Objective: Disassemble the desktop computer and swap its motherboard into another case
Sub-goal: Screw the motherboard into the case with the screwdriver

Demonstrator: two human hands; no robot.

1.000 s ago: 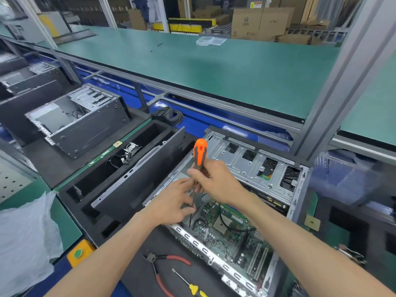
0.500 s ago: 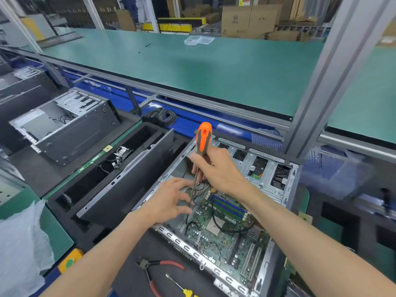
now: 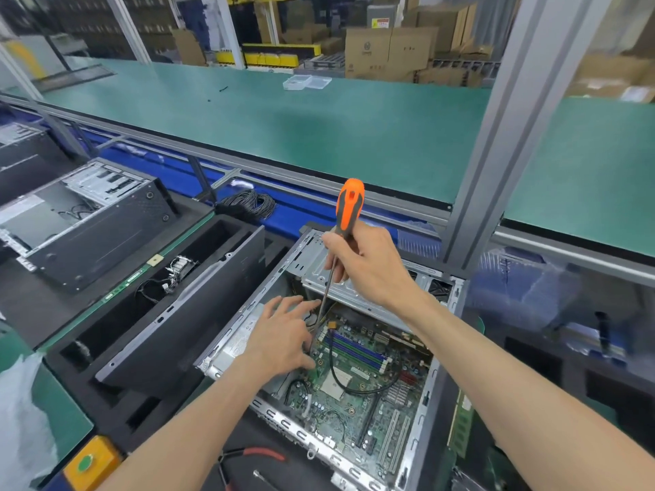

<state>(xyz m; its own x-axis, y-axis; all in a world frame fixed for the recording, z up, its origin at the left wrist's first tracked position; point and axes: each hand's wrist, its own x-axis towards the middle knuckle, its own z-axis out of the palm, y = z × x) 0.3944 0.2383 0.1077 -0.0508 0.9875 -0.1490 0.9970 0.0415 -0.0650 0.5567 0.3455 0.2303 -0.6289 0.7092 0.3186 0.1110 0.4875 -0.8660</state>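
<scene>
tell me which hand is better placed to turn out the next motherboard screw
Right, probably. The right hand already grips the orange screwdriver, shaft angled down to the motherboard. The left hand lies spread at the tip.

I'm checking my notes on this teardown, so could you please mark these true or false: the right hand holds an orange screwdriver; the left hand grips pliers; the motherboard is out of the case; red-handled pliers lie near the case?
1. The right hand holds the orange-handled screwdriver. True.
2. The left hand grips pliers. False: its fingers are spread inside the open case, beside the screwdriver shaft.
3. The motherboard is out of the case. False: it lies inside the case.
4. Red-handled pliers lie in front of the case. True.
</scene>
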